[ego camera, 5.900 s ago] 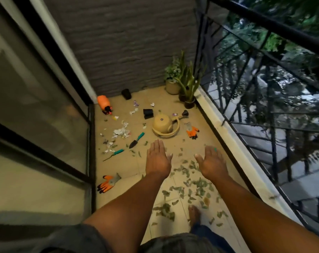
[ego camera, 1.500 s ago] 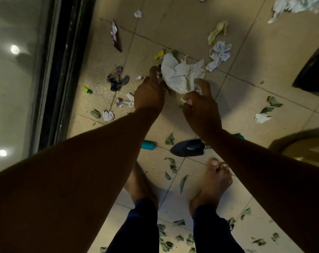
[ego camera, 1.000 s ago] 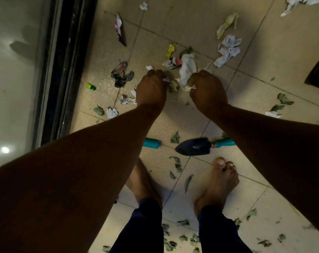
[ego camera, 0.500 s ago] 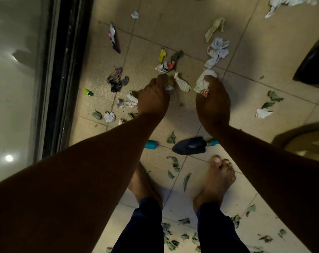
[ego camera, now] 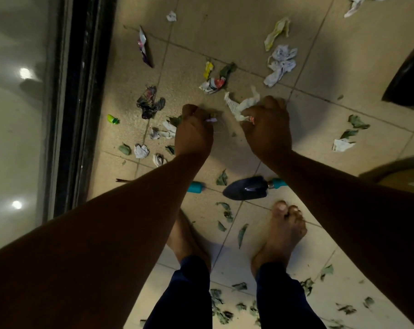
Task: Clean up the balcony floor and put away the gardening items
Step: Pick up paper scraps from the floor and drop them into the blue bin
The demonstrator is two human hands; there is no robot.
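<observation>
The right hand (ego camera: 267,129) now grips a gathered wad of crumpled paper (ego camera: 242,106), smaller than a second ago; the left hand (ego camera: 193,134) pinches a small scrap. Litter remains from nine to two o'clock, and the trowel (ego camera: 247,187) lies untouched at six, so the cleanup looks barely begun.

Dim warm light, shadowed forearms, perhaps wide-angle distortion

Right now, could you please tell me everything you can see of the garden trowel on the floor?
The garden trowel lies flat on the tiled floor, just ahead of the bare feet. Its dark, pointed, metallic-looking blade faces left; a short metal neck joins a teal handle, mostly hidden under the right forearm. Nothing grips it.
</observation>
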